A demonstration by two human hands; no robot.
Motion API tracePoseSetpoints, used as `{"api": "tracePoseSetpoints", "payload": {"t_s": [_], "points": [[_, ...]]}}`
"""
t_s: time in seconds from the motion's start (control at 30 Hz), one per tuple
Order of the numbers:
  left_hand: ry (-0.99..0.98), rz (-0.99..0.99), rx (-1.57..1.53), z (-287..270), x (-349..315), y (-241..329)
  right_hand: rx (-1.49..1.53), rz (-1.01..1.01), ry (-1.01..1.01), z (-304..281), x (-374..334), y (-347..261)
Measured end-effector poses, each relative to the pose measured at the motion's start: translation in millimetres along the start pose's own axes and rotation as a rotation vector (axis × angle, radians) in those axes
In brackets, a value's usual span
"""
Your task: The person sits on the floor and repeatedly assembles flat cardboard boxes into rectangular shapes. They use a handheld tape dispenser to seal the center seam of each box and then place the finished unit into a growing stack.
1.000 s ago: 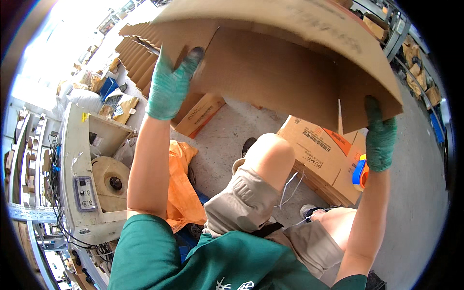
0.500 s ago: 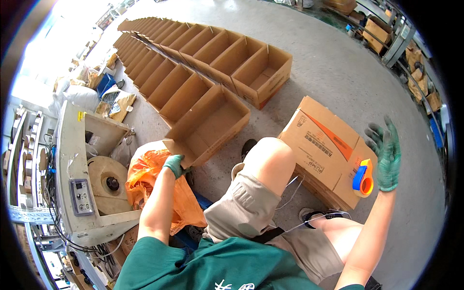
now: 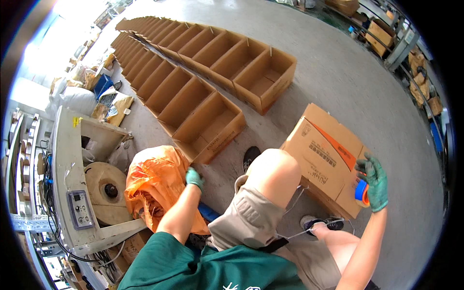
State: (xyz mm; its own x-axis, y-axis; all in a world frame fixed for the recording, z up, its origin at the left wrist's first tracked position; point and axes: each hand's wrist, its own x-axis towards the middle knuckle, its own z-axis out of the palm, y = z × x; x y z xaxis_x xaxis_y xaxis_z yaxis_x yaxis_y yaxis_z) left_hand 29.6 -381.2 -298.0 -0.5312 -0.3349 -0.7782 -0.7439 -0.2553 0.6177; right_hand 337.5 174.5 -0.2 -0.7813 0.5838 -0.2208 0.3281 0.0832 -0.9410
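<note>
My left hand (image 3: pixel 194 179), in a green glove, hangs beside an orange woven sack (image 3: pixel 157 181), just short of the nearest open carton (image 3: pixel 212 129). It holds nothing, and its fingers, seen partly end-on, look loosely apart. To the right, my gloved right hand (image 3: pixel 375 186) is open with bent, spread fingers. It hovers over a blue and orange tape dispenser (image 3: pixel 360 190), covering part of it. That dispenser rests on a stack of flattened cartons (image 3: pixel 324 150) with an orange printed stripe.
Two long rows of open cartons (image 3: pixel 227 53) run away across the grey floor. A beige machine (image 3: pixel 72 169) with a round reel and control panel stands at my left. White strapping (image 3: pixel 295 236) lies by my right foot. Shelving (image 3: pixel 403 50) lines the far right.
My left hand has let go of the carton, which now sits against the end of the left row, and has drawn back. My right hand has lowered toward the tape dispenser.
</note>
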Motion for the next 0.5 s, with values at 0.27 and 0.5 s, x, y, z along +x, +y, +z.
{"api": "tracePoseSetpoints", "payload": {"t_s": [0.27,0.5], "points": [[-0.772,0.598,1.232,144.9,-49.1,-6.1,-0.008,0.096,-0.005,6.6,13.9,27.4],[-0.467,0.696,1.593,214.9,47.3,29.9,-0.015,0.154,-0.022,19.2,39.2,41.0]]}}
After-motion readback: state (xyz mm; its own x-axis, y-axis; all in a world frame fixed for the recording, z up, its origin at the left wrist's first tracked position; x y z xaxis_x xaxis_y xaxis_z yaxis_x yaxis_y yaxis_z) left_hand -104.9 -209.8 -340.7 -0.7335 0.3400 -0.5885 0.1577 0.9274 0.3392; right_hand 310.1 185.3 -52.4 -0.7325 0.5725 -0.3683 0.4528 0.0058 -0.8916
